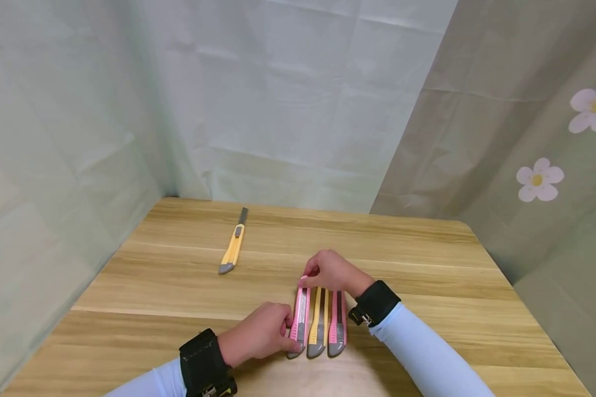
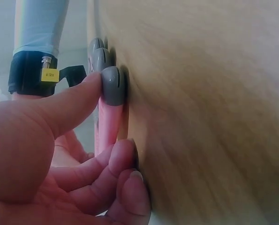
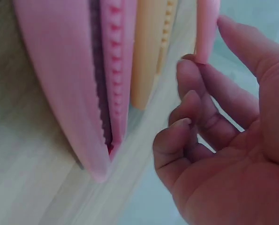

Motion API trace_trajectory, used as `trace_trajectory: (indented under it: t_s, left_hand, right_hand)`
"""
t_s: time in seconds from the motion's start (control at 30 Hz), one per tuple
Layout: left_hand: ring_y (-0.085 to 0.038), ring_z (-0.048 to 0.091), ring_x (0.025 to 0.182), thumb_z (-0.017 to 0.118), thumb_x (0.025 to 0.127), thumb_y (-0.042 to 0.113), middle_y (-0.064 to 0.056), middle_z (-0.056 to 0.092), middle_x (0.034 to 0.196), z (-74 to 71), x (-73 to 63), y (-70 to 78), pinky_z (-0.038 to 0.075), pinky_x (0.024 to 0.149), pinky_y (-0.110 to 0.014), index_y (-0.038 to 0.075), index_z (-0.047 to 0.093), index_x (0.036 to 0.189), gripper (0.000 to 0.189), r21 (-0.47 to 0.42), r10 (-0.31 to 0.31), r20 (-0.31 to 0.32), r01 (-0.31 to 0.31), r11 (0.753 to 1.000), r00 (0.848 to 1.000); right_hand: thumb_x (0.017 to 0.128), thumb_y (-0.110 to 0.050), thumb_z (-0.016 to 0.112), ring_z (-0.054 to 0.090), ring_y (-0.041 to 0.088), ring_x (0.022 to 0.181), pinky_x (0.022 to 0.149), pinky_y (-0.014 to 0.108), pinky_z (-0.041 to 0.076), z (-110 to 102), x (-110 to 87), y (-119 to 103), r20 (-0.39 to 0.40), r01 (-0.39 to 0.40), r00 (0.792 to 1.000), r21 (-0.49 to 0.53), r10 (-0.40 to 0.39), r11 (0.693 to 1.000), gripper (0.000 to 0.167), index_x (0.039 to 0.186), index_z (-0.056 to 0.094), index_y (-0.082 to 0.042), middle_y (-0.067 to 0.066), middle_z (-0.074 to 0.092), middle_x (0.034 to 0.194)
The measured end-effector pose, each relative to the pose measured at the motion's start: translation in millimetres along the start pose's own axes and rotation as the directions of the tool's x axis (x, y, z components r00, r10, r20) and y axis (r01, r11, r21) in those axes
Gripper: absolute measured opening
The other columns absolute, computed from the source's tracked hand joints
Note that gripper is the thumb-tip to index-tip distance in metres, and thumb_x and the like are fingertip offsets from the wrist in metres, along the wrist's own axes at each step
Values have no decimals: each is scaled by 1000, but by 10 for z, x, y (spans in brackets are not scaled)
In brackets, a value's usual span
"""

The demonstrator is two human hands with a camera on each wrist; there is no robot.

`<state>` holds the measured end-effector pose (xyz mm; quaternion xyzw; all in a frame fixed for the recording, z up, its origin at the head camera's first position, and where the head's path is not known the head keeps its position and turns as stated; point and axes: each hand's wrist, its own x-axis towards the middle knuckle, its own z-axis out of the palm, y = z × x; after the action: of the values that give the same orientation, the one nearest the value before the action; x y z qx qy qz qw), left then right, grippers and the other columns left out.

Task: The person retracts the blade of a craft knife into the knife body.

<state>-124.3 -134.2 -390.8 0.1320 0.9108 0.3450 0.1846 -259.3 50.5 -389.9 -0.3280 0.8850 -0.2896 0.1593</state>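
Three box cutters lie side by side on the wooden table: a pink box cutter (image 1: 301,311) on the left, a yellow box cutter (image 1: 319,322) in the middle and a second pink box cutter (image 1: 337,325) on the right. My left hand (image 1: 260,332) holds the near end of the left pink one, its thumb on the grey end cap (image 2: 114,85) and its fingers curled at the side. With thumb and index finger, my right hand (image 1: 335,271) pinches that same cutter's far tip (image 3: 206,49). The right wrist hangs over the other two cutters.
Farther back on the left lies another yellow box cutter (image 1: 232,248), its blade extended toward the back edge. Pale curtains (image 1: 298,110) hang behind and beside the wooden table (image 1: 427,309).
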Motion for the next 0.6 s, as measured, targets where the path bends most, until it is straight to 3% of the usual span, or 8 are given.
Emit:
trace_trajectory:
  t_s: [0.33, 0.6]
  left_hand:
    - [-13, 47, 59, 91, 78, 28, 2, 51, 64, -18, 26, 29, 31, 52, -23, 12, 61, 86, 34, 17, -46, 11, 46, 999, 999]
    - [-13, 49, 61, 90, 79, 31, 3, 53, 68, -30, 30, -21, 33, 53, -24, 13, 61, 86, 36, 1, -29, 6, 29, 1000, 1000]
  right_hand:
    - [92, -33, 78, 58, 9, 70, 62, 24, 48, 16, -4, 15, 46, -15, 999, -44, 17, 999, 13, 90, 81, -20, -7, 71, 76]
    - [93, -28, 77, 60, 10, 74, 68, 27, 51, 11, -35, 17, 28, -24, 999, -45, 26, 999, 15, 96, 79, -14, -6, 70, 81]
